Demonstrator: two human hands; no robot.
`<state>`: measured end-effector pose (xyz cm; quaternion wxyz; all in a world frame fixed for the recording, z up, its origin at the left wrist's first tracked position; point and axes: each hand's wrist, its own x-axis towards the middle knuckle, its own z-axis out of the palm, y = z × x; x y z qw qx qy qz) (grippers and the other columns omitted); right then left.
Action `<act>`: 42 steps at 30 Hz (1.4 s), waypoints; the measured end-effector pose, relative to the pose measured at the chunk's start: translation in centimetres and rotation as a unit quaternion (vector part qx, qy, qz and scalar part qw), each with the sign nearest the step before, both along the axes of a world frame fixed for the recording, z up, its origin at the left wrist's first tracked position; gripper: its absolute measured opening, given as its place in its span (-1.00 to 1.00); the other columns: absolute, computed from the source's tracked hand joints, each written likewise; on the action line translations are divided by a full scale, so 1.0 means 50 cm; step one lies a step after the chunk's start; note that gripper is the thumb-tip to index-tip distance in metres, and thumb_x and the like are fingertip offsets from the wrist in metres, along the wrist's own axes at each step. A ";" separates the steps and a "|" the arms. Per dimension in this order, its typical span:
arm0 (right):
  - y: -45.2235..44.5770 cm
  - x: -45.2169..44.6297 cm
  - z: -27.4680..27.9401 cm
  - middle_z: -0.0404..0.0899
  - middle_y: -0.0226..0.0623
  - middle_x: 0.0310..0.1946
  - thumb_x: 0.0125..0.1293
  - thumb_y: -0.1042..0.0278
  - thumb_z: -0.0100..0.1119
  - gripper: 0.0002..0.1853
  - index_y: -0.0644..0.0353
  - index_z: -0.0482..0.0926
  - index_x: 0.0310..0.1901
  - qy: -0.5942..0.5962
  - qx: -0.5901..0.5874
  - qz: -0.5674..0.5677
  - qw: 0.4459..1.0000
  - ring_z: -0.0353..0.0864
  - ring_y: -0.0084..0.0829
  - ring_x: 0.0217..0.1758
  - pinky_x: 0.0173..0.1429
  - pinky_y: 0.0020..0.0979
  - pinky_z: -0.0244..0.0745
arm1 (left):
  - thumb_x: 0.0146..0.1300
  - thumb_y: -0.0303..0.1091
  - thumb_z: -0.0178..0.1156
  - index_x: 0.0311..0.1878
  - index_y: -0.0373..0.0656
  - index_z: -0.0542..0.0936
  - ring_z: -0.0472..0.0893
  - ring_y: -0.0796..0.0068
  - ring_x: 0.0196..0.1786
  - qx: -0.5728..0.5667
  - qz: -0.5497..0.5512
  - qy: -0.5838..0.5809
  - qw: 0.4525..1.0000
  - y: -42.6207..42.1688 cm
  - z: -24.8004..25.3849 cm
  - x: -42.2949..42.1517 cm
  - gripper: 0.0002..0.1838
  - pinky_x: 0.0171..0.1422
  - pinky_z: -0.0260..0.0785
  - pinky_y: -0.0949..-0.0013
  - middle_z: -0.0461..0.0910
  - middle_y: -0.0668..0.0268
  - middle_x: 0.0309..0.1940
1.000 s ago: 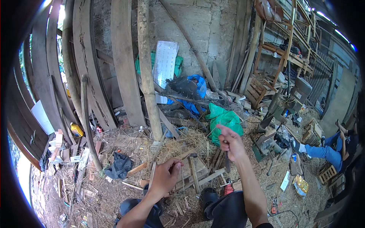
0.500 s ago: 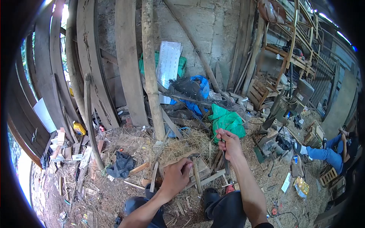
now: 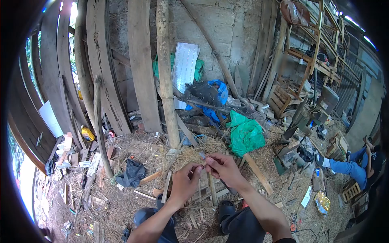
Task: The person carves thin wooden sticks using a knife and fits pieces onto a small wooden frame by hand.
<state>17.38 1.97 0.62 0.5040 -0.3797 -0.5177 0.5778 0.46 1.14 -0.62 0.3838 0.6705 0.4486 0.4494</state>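
Note:
My left hand (image 3: 187,181) is closed in a pinch, its fingertips close to my right hand; what it holds, if anything, is too small to name. My right hand (image 3: 222,169) wraps round a thin dark tool, part of which shows below the palm, and a small pale tip sticks out above its fingers. Under both hands stands a hammer with a wooden handle (image 3: 212,189), its head hidden behind the hands. A wooden board (image 3: 258,174) lies to the right of my right hand.
A green plastic bag (image 3: 245,133) lies ahead beside a blue tarp (image 3: 218,92). An upright pole (image 3: 165,77) rises ahead on the left. A black bag (image 3: 133,173) lies on the littered ground. At the far right a person in blue jeans (image 3: 348,167) sits with legs stretched out.
My right hand has moved left and down with the tool, coming close to my left hand. The view has shifted slightly, and the board right of my right hand now shows.

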 end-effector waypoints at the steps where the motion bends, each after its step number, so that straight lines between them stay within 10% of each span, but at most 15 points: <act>1: 0.005 0.001 -0.006 0.51 -0.44 -0.53 0.38 0.28 0.12 -0.73 0.29 0.55 -0.03 0.006 -0.002 0.000 1.000 0.31 -0.72 -0.63 -0.61 -0.62 0.10 | 0.34 -0.40 0.09 -0.17 -0.31 0.57 0.38 0.73 -0.48 0.010 0.005 -0.002 1.000 0.002 -0.005 0.001 -0.84 -0.40 0.23 0.53 0.49 0.39 -0.55; 12: 0.030 0.073 0.001 0.50 -0.48 -0.52 0.39 0.25 0.12 -0.74 0.34 0.58 -0.22 0.102 -0.012 -0.178 0.979 0.23 -0.75 -0.67 -0.62 -0.66 0.03 | 0.35 -0.43 0.08 -0.16 -0.33 0.57 0.40 0.71 -0.44 -0.035 -0.050 0.046 0.997 -0.011 0.003 -0.017 -0.84 -0.33 0.27 0.52 0.51 0.38 -0.52; 17: 0.002 0.014 -0.006 0.48 -0.48 -0.53 0.39 0.22 0.12 -0.73 0.31 0.58 -0.15 -0.081 -0.025 0.061 0.995 0.27 -0.75 -0.63 -0.58 -0.68 0.10 | 0.35 -0.45 0.08 -0.14 -0.34 0.56 0.46 0.69 -0.35 -0.030 -0.052 0.025 0.998 0.001 -0.002 -0.009 -0.84 -0.22 0.33 0.52 0.57 0.33 -0.42; 23: 0.040 0.090 -0.002 0.44 -0.51 -0.55 0.37 0.37 0.08 -0.82 0.34 0.54 -0.18 0.066 -0.075 -0.085 0.991 0.21 -0.75 -0.64 -0.60 -0.63 0.04 | 0.34 -0.43 0.11 -0.17 -0.28 0.57 0.32 0.69 -0.54 0.030 -0.033 0.019 0.999 -0.014 0.004 -0.007 -0.87 -0.43 0.21 0.49 0.44 0.33 -0.63; 25: 0.055 0.141 -0.009 0.45 -0.50 -0.52 0.39 0.35 0.06 -0.82 0.30 0.56 -0.18 0.145 -0.078 -0.135 0.977 0.19 -0.74 -0.65 -0.61 -0.64 0.04 | 0.34 -0.44 0.11 -0.17 -0.33 0.57 0.52 0.68 -0.35 -0.012 -0.042 0.076 0.996 -0.025 0.020 -0.011 -0.85 -0.20 0.38 0.52 0.61 0.30 -0.43; 34: 0.005 0.046 -0.004 0.53 -0.39 -0.49 0.36 0.27 0.16 -0.77 0.31 0.55 -0.25 0.085 -0.091 0.022 0.992 0.25 -0.70 -0.66 -0.61 -0.62 0.08 | 0.33 -0.43 0.13 -0.17 -0.28 0.57 0.33 0.66 -0.58 0.034 -0.005 0.047 0.998 -0.018 0.005 0.007 -0.88 -0.45 0.22 0.48 0.44 0.28 -0.65; 42: 0.025 0.087 0.009 0.50 -0.44 -0.53 0.37 0.28 0.15 -0.74 0.37 0.55 -0.20 -0.006 -0.085 -0.008 0.996 0.23 -0.71 -0.66 -0.59 -0.62 0.05 | 0.36 -0.44 0.10 -0.15 -0.33 0.57 0.51 0.70 -0.33 0.005 -0.041 0.056 0.998 -0.021 0.019 -0.008 -0.85 -0.20 0.36 0.54 0.62 0.32 -0.39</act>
